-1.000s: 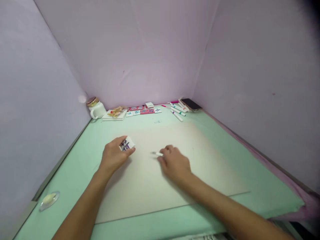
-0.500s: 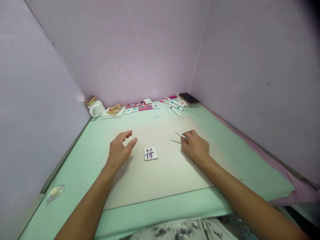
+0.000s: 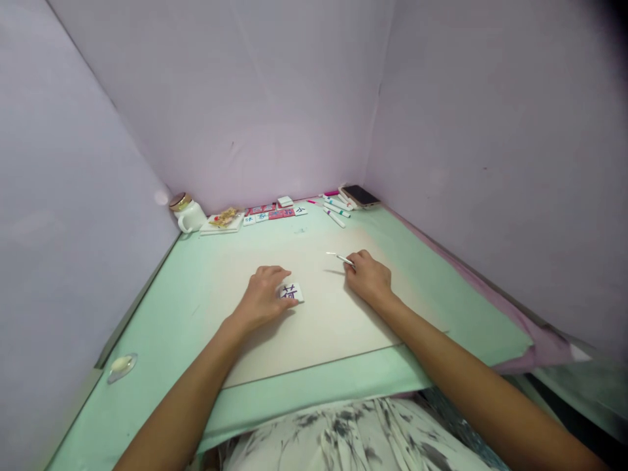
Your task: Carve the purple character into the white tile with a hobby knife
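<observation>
My left hand (image 3: 265, 294) has its thumb and fingers around a white square tile (image 3: 293, 292) that bears a character in dark purple lines. The thumb rests at the tile's near edge, while the fingers curve past its far left corner. To the right, my right hand (image 3: 369, 276) is closed around a slim white pen-like tool (image 3: 345, 261). Its thin, pale tip points left, above the board; the exact kind is too small to make out. Both hands are over a pale beige board (image 3: 324, 340).
Along the back stand a white mug (image 3: 190, 218), a packet (image 3: 226, 218) on white sheets, red and white character tiles (image 3: 275, 214), several markers (image 3: 336, 208) and a phone (image 3: 360, 195). At the left edge lies a small clear dish (image 3: 122, 367) with something pale. Walls enclose the green-covered table (image 3: 161, 327).
My left hand has moved right and taken hold of the tile, whose character now looks turned. My right hand still holds the slim tool. The view has shifted slightly.
</observation>
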The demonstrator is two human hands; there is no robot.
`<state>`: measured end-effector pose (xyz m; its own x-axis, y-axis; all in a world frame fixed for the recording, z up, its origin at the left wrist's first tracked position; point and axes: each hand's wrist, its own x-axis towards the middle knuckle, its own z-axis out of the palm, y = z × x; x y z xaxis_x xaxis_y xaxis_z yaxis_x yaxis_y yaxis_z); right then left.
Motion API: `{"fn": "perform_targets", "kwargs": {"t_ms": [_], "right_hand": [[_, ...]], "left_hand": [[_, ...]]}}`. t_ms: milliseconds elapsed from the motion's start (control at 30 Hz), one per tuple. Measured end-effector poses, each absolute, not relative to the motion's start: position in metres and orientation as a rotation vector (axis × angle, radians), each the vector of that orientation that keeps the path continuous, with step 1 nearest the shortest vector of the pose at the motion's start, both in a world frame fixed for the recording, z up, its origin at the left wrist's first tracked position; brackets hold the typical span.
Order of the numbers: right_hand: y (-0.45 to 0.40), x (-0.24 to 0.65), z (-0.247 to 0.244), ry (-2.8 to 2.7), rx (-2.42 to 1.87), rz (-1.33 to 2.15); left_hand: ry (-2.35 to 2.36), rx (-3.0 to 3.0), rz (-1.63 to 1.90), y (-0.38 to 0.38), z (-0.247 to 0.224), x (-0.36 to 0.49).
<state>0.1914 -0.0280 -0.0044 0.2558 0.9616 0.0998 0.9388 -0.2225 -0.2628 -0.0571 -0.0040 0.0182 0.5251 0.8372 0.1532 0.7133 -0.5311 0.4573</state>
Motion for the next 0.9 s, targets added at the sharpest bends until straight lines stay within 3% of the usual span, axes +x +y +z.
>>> {"fn": "perform_targets", "kwargs": {"t_ms": [200,467,700,900], "right_hand": [[-0.027,0.193,-0.005,-1.768,-2.262,0.137],[-0.027,0.193,-0.006,-1.770,-2.269,0.146],[-0.027,0.194,-0.007,-1.777,-2.256,0.138],[-0.027,0.195,-0.007,-1.768,-2.256,0.139]], "left_hand": [[1.159,2.458,0.430,-0.008,0.015,-0.038],[1.150,2.179,0.648,-0.002,0.026,-0.054],[1.398,2.094,0.552,0.009,0.030,-0.087],[1.308,2.245,0.477,0.017,0.021,-0.091]]}}
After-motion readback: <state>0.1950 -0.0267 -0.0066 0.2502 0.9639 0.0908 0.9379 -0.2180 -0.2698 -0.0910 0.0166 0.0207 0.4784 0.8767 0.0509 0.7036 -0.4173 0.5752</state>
